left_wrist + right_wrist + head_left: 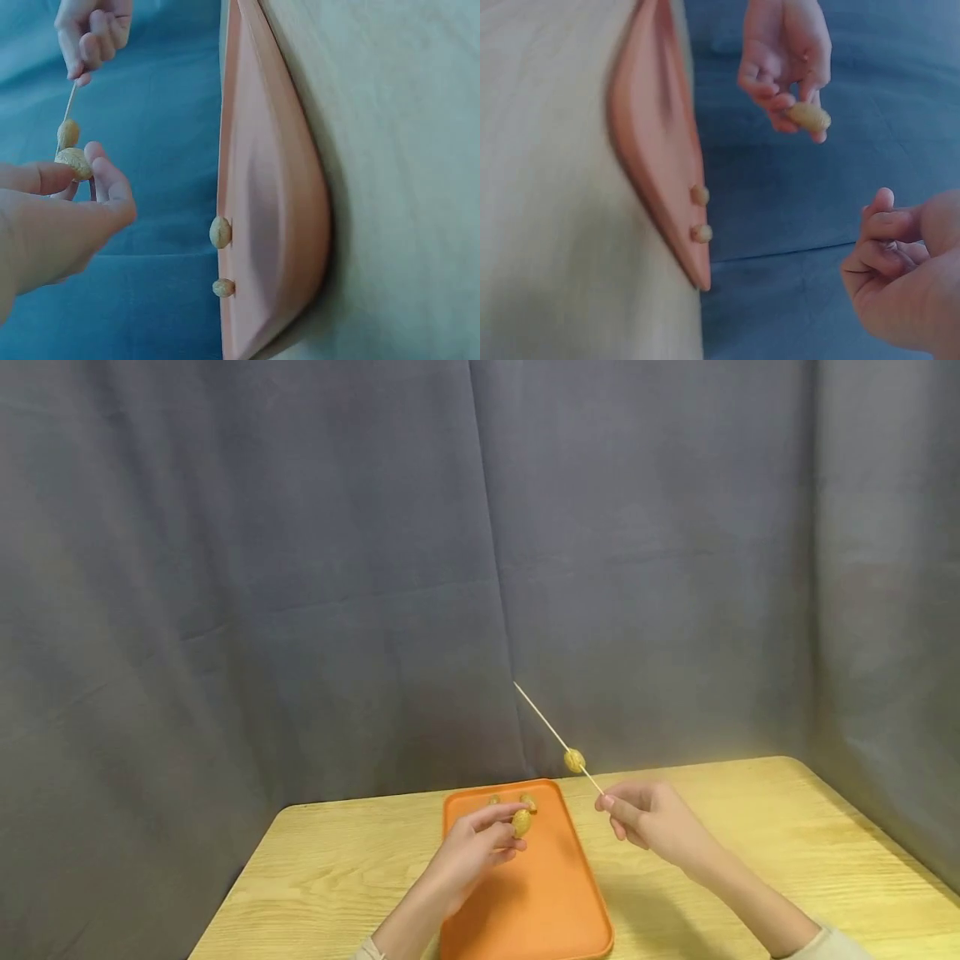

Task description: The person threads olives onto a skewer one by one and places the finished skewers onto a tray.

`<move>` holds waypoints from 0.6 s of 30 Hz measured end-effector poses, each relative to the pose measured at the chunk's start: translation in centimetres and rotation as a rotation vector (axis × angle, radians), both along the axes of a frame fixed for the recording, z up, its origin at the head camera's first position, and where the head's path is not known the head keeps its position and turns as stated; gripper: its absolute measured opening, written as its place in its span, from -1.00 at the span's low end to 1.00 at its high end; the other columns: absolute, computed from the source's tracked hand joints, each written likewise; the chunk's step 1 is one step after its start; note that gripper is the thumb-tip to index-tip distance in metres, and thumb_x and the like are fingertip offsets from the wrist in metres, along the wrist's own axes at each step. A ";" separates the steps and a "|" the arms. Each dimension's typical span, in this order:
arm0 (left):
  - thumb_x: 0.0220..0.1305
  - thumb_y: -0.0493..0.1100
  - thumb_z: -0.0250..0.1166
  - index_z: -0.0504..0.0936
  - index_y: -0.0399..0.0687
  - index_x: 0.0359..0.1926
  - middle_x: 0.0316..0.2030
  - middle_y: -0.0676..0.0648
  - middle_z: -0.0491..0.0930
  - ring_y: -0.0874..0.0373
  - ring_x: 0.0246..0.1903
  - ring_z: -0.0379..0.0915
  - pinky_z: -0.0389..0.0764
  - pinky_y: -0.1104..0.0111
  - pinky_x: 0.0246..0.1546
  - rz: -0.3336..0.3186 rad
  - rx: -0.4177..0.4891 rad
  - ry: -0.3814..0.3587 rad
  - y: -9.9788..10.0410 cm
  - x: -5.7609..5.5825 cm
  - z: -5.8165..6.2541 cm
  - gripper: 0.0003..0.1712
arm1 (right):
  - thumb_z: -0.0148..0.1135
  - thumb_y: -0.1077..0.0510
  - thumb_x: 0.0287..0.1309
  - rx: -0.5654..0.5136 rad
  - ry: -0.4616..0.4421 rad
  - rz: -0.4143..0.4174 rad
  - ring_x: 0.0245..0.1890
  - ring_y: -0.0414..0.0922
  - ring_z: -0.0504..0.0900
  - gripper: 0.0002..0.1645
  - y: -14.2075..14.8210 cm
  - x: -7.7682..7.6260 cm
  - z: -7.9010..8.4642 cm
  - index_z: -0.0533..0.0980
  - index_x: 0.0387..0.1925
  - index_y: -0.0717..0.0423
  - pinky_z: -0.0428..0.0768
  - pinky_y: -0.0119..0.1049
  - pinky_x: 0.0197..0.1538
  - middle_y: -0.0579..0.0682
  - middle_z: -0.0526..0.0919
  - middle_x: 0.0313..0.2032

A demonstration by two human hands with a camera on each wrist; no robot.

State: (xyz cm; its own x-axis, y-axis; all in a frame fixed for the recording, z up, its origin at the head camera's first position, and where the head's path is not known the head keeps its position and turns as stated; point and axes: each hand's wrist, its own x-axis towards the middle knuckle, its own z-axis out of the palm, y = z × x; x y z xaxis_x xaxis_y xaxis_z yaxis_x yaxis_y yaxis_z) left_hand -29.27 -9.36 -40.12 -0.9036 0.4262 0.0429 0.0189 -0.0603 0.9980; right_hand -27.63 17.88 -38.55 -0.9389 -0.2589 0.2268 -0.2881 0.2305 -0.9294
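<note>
My right hand (660, 825) pinches the lower end of a thin wooden skewer (542, 717), which slants up to the left with its pointed tip free. One golden-brown, oval ball (574, 761) with a rough skin is threaded on it, a short way above the fingers. Over the orange tray (558, 893), my left hand (474, 847) holds a similar ball (521, 823) between thumb and fingertips, apart from the skewer in the head view. Two more such balls, one nearer the middle (529, 801) and one to its left (494, 799), lie at the tray's far end.
The tray lies lengthwise on a light wood-grain table (345, 868), reaching close to its far edge. Behind and beside the table hangs a dark grey-blue curtain (360, 593).
</note>
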 end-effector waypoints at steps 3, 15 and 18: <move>0.15 -0.16 0.13 0.44 0.00 0.03 -0.03 -0.15 0.36 -0.05 -0.18 0.43 0.47 0.24 -0.14 -0.005 0.052 -0.057 -0.5 0.2 -0.4 -0.62 | 0.02 0.06 0.16 0.029 0.017 0.031 -0.85 -0.23 0.14 -0.72 0.6 0.6 -0.7 0.48 -0.30 0.21 0.15 -0.43 -0.84 0.16 0.44 -0.68; 0.19 0.04 0.04 0.38 -0.06 0.04 -0.06 -0.22 0.41 -0.06 -0.18 0.40 0.39 0.15 -0.08 0.098 0.096 -0.137 -2.1 0.1 -1.3 -0.56 | -0.06 -0.03 0.19 0.202 0.084 0.022 -0.80 -0.31 0.11 -0.76 1.7 4.5 -2.4 0.50 -0.28 -0.07 0.28 -0.39 -0.73 -0.14 0.18 -0.80; 0.20 0.09 0.01 0.37 -0.11 0.02 -0.05 -0.25 0.37 -0.05 -0.18 0.38 0.38 0.16 -0.09 0.138 0.137 -0.185 -2.2 -0.1 -1.4 -0.53 | -0.06 -0.04 0.19 0.228 0.091 -0.002 -0.61 -0.29 0.37 -0.78 1.9 5.7 -2.7 0.51 -0.29 -0.13 0.43 -0.39 -0.50 -0.18 0.44 -0.63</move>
